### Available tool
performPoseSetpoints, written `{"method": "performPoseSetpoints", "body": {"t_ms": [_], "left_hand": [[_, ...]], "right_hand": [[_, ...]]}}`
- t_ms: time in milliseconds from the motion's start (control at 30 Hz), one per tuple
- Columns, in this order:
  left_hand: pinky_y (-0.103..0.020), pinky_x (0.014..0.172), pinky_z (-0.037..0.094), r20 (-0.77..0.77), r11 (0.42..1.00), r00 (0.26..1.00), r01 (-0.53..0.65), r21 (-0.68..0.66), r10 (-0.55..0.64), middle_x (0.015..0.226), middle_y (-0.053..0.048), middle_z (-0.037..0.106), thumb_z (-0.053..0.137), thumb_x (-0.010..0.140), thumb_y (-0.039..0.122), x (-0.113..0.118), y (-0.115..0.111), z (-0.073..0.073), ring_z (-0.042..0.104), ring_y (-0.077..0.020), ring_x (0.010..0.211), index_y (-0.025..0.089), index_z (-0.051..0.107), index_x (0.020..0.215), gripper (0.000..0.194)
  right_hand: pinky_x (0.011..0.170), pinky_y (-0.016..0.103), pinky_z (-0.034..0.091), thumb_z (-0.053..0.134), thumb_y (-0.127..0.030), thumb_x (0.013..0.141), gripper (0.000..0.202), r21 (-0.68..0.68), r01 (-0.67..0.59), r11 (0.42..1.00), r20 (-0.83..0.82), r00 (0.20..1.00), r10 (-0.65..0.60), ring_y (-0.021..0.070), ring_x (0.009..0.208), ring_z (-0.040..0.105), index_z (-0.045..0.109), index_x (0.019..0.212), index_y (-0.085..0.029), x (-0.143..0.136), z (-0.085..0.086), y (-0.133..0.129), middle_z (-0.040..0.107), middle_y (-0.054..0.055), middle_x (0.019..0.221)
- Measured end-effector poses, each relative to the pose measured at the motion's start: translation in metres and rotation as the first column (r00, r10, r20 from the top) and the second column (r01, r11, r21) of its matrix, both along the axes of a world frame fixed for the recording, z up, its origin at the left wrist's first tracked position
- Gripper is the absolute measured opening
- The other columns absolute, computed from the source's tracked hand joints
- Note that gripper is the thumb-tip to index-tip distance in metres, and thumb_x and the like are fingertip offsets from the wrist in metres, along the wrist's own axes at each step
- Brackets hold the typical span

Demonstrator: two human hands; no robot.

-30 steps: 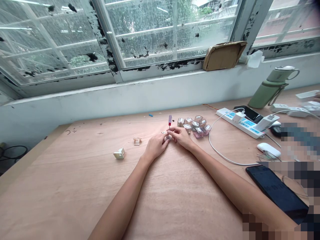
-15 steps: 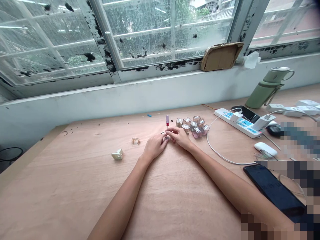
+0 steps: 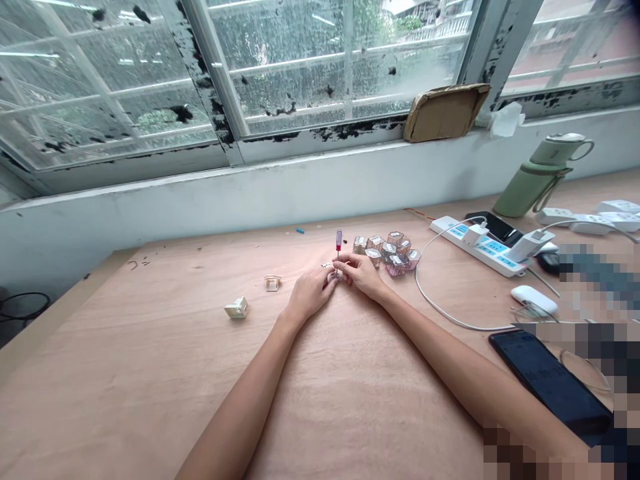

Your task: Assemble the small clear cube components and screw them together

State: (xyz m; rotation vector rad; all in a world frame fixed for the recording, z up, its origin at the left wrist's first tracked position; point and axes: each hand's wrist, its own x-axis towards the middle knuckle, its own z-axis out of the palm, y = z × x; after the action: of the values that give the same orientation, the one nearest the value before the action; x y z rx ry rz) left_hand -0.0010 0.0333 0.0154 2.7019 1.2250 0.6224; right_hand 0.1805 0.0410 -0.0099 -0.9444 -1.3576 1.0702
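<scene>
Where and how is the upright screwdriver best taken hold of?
Probably by the purple handle of the screwdriver, from above: it stands upright, and the handle rises clear of the fingers of the right hand, which are down at the shaft.

Pale wooden table (image 3: 150, 373), white wall (image 3: 280, 193), grimy barred windows (image 3: 300, 60) with peeling frames, daylight, greenery outside
</scene>
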Motion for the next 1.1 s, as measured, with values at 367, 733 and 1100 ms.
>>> {"method": "performPoseSetpoints", "body": {"t_ms": [367,733,1100], "left_hand": [[-0.030,0.078,0.047,0.003,1.000,1.000,-0.002,-0.002,0.002,0.098,-0.005,0.071,0.050,0.101,0.032,-0.0001,0.0005,-0.0009,0.066,-0.0218,0.090,0.022,0.064,0.114,0.022],[-0.030,0.080,0.047,0.019,1.000,1.000,-0.005,-0.019,0.005,0.093,-0.005,0.070,0.053,0.100,0.030,0.0010,-0.0005,0.0011,0.065,-0.0217,0.087,0.021,0.066,0.114,0.022],[-0.031,0.081,0.047,0.016,1.000,1.000,0.007,-0.005,-0.007,0.098,-0.006,0.071,0.050,0.101,0.031,0.0002,0.0006,-0.0004,0.066,-0.0215,0.089,0.022,0.065,0.121,0.026]], "right_hand": [[0.044,0.026,0.041,0.076,-0.054,0.077,0.040,-0.006,0.000,1.000,-0.025,1.000,0.000,0.0106,0.051,0.049,0.068,0.094,-0.019,-0.0004,0.0033,-0.0026,0.061,0.000,0.074],[0.045,0.025,0.041,0.075,-0.062,0.077,0.045,0.005,-0.026,1.000,-0.039,0.999,0.026,0.0104,0.049,0.048,0.061,0.085,-0.020,0.0011,-0.0027,0.0006,0.055,-0.004,0.062],[0.045,0.024,0.040,0.078,-0.058,0.077,0.043,0.023,-0.025,0.999,-0.086,0.996,0.027,0.0090,0.049,0.048,0.057,0.087,-0.021,0.0006,-0.0034,0.0011,0.056,-0.005,0.069]]}}
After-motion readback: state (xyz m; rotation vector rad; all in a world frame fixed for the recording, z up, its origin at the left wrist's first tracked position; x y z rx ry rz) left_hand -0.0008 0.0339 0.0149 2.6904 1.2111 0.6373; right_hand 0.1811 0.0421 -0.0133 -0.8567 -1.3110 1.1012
